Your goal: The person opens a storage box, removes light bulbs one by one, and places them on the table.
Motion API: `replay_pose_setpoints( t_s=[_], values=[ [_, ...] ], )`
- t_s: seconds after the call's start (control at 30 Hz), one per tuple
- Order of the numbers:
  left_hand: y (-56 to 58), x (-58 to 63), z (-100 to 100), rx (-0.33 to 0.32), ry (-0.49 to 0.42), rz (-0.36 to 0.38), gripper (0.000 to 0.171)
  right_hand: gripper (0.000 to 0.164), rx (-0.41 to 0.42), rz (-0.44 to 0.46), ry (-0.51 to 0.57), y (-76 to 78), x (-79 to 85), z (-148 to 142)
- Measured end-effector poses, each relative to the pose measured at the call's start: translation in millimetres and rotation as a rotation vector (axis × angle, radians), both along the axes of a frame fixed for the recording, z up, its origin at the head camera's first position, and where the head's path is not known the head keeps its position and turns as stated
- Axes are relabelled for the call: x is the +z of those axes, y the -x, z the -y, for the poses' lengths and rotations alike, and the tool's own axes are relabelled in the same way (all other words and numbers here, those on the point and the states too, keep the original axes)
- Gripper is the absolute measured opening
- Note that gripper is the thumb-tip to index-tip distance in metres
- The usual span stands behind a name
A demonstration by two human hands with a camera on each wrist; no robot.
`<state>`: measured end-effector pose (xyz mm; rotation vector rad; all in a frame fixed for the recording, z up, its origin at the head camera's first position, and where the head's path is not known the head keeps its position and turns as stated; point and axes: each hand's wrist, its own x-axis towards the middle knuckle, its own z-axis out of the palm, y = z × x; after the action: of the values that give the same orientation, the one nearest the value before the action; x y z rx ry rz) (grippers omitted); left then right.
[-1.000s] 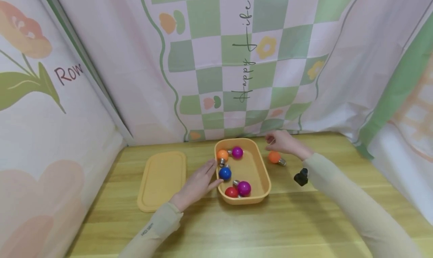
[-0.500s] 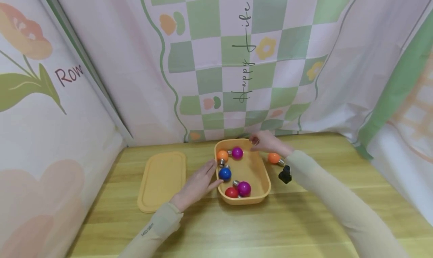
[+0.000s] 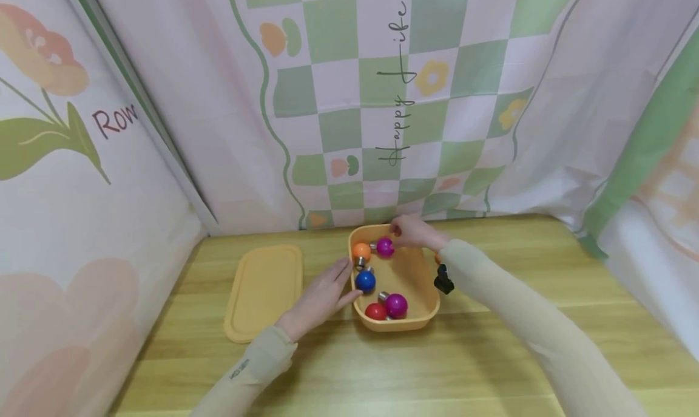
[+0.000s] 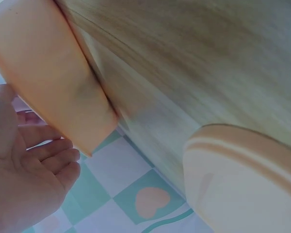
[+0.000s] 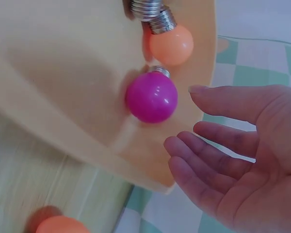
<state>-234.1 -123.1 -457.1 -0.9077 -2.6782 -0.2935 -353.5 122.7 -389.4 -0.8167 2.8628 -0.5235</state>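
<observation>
Magenta round glossy bulb with a ridged silver screw base (image 3: 385, 247) lies in a yellow rectangular box with rounded corners (image 3: 411, 277), just left of the right hand's fingertips, its base pointing away from that hand. The right hand (image 3: 413, 231) reaches over the box's far end, fingers loosely bent and thumb apart from them, holding nothing; the right wrist view shows a gap between it and the bulb. A round orange bulb with a silver base (image 3: 361, 251) lies farther left of this hand, past the magenta one. Below its wrist, outside the box, another orange bulb (image 5: 63, 225) is mostly hidden in the head view.

The left hand (image 3: 322, 295) rests against the box's near-side wall, fingers extended and thumb spread away. Just right of it, inside, sits a round blue bulb (image 3: 365, 281); nearer the person are a round red bulb (image 3: 375, 311) and a second magenta bulb (image 3: 396, 306). Left of this hand lies a flat yellow rounded lid (image 3: 264, 292).
</observation>
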Motion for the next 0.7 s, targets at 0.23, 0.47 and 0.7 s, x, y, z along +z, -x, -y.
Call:
replay_pose_setpoints(
  t_s=[0.23,0.47,0.7],
  values=[
    [-1.3,5.8,0,0.020,0.056,0.013,0.068,0.028,-0.019,0.032,-0.084,3.0,-5.9,11],
    [-0.1,5.3,0,0.024,0.070,-0.003,0.067,0.023,-0.004,0.032,-0.106,6.0,-9.4,16],
    [-1.7,7.0,-1,0.019,0.063,-0.019,0.066,0.022,-0.010,0.014,-0.117,12.2,-14.0,18]
  ],
)
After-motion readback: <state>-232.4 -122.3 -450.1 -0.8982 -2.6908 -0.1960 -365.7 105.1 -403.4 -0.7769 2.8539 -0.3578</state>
